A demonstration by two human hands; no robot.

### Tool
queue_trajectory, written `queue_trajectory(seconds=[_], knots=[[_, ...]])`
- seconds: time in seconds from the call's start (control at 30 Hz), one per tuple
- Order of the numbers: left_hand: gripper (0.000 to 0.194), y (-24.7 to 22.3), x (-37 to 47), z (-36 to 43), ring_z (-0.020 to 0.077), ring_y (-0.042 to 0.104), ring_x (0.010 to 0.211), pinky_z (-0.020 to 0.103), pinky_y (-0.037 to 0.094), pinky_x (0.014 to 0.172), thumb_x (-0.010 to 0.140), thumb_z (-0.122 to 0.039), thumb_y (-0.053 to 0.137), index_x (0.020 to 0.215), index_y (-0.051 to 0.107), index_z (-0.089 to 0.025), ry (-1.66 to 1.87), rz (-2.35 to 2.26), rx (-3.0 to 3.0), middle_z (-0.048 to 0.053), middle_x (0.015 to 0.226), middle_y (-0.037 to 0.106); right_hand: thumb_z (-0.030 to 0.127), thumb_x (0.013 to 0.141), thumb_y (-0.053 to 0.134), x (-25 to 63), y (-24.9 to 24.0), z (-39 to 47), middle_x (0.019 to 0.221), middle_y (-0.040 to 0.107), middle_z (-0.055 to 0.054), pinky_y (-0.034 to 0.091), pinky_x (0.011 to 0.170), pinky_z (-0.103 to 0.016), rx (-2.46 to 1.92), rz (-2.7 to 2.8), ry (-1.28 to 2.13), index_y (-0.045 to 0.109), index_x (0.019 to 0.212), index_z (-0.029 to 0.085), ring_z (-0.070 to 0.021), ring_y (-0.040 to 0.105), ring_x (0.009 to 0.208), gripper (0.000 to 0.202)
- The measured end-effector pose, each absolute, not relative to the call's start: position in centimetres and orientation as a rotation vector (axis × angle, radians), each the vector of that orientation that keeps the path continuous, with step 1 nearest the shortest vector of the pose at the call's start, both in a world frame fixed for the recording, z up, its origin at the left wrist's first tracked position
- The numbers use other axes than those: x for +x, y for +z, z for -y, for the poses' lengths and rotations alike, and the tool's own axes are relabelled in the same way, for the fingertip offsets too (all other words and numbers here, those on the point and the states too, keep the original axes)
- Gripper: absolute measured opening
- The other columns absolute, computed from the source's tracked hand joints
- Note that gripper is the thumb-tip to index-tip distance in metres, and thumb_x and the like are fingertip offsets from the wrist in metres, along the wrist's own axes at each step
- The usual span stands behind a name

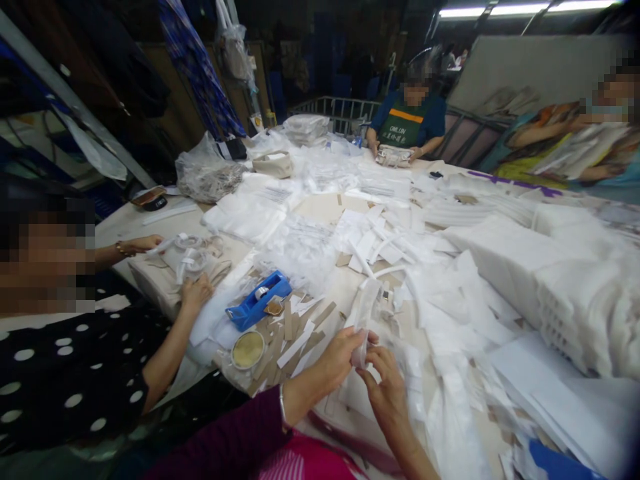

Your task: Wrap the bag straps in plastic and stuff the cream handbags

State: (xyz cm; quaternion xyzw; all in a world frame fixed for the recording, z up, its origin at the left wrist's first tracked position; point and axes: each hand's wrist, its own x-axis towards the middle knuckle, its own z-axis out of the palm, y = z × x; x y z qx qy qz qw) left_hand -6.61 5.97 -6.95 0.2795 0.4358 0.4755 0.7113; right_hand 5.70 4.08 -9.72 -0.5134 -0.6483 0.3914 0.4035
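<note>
Between my two hands is a strip of translucent white wrapping [367, 303], curved like a strap; what it covers I cannot make out. My left hand [343, 355] is closed around its near end. My right hand [386, 380] pinches the same end from the right, thumb and fingers bent. Just under the hands lies a pale beige bag-like item [387, 327] with a small metal fitting, partly hidden by clear film. To the left are cut strips of brown and white card [295, 343], a blue tape dispenser [259, 300] and a round tin with yellowish contents [248, 350].
Stacks of white foam sheets [530, 260] fill the right side. White sheets [250, 210] and a plastic bag [207, 170] lie farther back. At left a co-worker's hands [196, 293] handle a wrapped beige bag [160, 283]. Two other people work across the table.
</note>
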Motion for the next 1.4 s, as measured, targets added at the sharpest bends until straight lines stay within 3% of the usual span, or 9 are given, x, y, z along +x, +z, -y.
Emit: queue_trajectory(seconds=[0.13,0.33,0.53,0.67,0.8,0.9,1.07,1.23,1.4], knots=[[0.039,-7.5,-5.9,-5.2,0.0188,0.059,0.089,0.032,0.044,0.084,0.082,-0.043,0.058,0.105,0.062,-0.012,1.066,-1.072,0.650,0.008,0.093,0.063,0.037,0.075,0.065,5.6,-9.0,-3.8,0.069,0.058,0.000,0.040,0.061,-0.029,-1.412,1.411,1.313,0.066,0.085,0.019,-0.0166,0.048,0.063,0.021],[0.041,-7.7,-6.1,-5.4,0.0205,0.060,0.087,0.035,0.046,0.083,0.082,-0.044,0.055,0.102,0.063,-0.010,0.999,-0.988,0.613,0.011,0.094,0.064,0.029,0.077,0.062,6.1,-9.7,-3.1,0.085,0.063,-0.004,0.040,0.080,-0.034,-1.316,1.652,0.994,0.065,0.073,0.021,-0.0211,0.053,0.086,0.009],[0.035,-8.9,-5.2,-4.6,0.0214,0.056,0.101,0.035,0.041,0.093,0.082,-0.043,0.057,0.102,0.061,-0.014,1.038,-1.145,0.757,0.010,0.104,0.061,0.032,0.075,0.062,6.2,-9.8,-2.5,0.075,0.061,-0.002,0.042,0.067,-0.030,-1.455,1.339,1.409,0.064,0.082,0.019,-0.0192,0.053,0.072,0.015],[0.037,-8.7,-5.2,-5.1,0.0197,0.058,0.087,0.034,0.044,0.083,0.081,-0.043,0.056,0.100,0.063,-0.012,0.964,-0.988,0.510,0.010,0.094,0.063,0.030,0.077,0.060,6.6,-10.4,-2.1,0.086,0.062,-0.005,0.041,0.079,-0.034,-1.358,1.529,1.130,0.063,0.071,0.021,-0.0215,0.054,0.085,0.012],[0.038,-9.1,-5.1,-5.2,0.0168,0.056,0.073,0.032,0.044,0.075,0.078,-0.044,0.059,0.097,0.064,-0.011,0.910,-1.070,0.574,0.005,0.077,0.061,0.031,0.069,0.066,6.5,-10.4,-2.3,0.080,0.062,-0.003,0.042,0.067,-0.031,-1.502,1.413,1.324,0.065,0.079,0.019,-0.0198,0.052,0.074,0.015],[0.038,-9.1,-5.0,-5.3,0.0175,0.057,0.080,0.031,0.044,0.079,0.078,-0.044,0.059,0.095,0.065,-0.011,0.923,-1.108,0.588,0.005,0.081,0.061,0.033,0.073,0.063,6.2,-10.3,-2.5,0.074,0.060,-0.001,0.041,0.065,-0.030,-1.519,1.257,1.468,0.065,0.085,0.018,-0.0181,0.051,0.069,0.020],[0.035,-8.5,-5.7,-6.5,0.0166,0.056,0.077,0.031,0.044,0.077,0.074,-0.040,0.063,0.091,0.065,-0.010,0.880,-0.947,0.492,0.007,0.086,0.062,0.032,0.071,0.065,6.4,-10.6,-2.6,0.082,0.059,-0.003,0.039,0.076,-0.032,-1.408,1.447,1.156,0.063,0.070,0.019,-0.0202,0.050,0.082,0.013],[0.035,-9.1,-5.0,-7.0,0.0170,0.056,0.077,0.030,0.042,0.075,0.075,-0.042,0.062,0.093,0.065,-0.012,0.887,-1.065,0.671,0.005,0.083,0.061,0.039,0.072,0.065,6.7,-10.9,-3.4,0.069,0.055,0.000,0.034,0.058,-0.026,-1.498,1.148,1.574,0.064,0.089,0.018,-0.0142,0.043,0.061,0.027],[0.037,-9.1,-4.9,-7.8,0.0165,0.056,0.080,0.030,0.043,0.077,0.077,-0.046,0.058,0.095,0.063,-0.013,0.880,-1.015,0.650,0.007,0.091,0.062,0.035,0.073,0.062,6.9,-11.9,-3.3,0.077,0.056,-0.002,0.039,0.070,-0.031,-1.472,1.409,1.108,0.060,0.071,0.019,-0.0187,0.049,0.075,0.016]])
